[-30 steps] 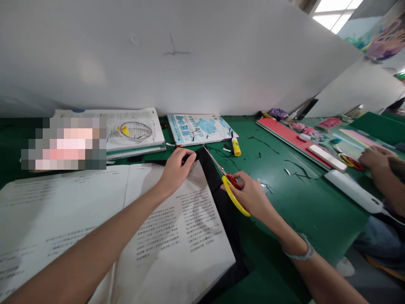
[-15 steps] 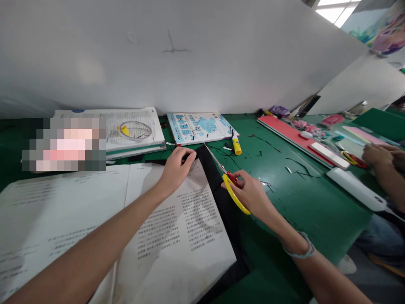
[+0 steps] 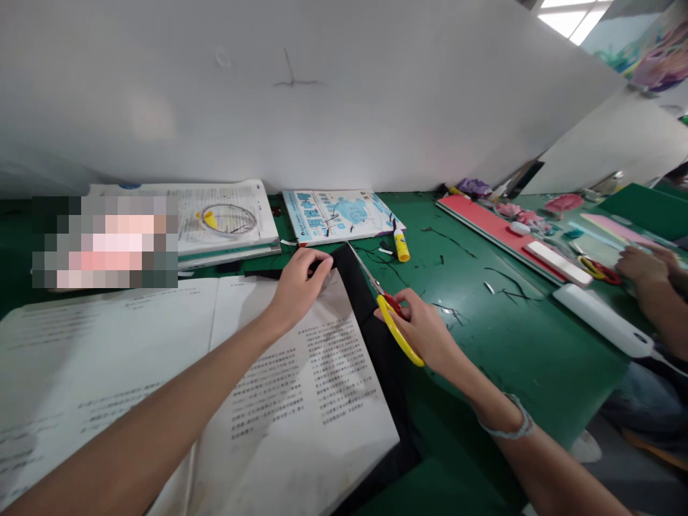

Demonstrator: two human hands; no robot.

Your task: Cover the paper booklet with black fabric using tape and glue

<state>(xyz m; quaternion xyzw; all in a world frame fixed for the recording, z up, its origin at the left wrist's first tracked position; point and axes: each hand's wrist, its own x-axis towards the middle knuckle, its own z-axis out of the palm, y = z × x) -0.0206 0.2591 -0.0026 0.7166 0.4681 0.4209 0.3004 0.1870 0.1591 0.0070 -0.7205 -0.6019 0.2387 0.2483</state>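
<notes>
My right hand [image 3: 422,326] is closed on scissors [image 3: 396,326] with yellow and red handles, their blades pointing up and left along the edge of a black sheet [image 3: 365,304]. The blades look closed or nearly so. At the top right corner of an open book [image 3: 317,373], my left hand [image 3: 304,279] pinches the black material, thumb and forefinger together. The black sheet lies under the book and sticks out along its right side.
Behind stand a paper stack [image 3: 236,193] with a wire coil, a blue-and-white book [image 3: 344,215] and a glue stick [image 3: 400,246]. Black scraps dot the green table [image 3: 456,279]. Rightward are a red board [image 3: 494,233], a white device [image 3: 605,321] and another person's hands [image 3: 642,265].
</notes>
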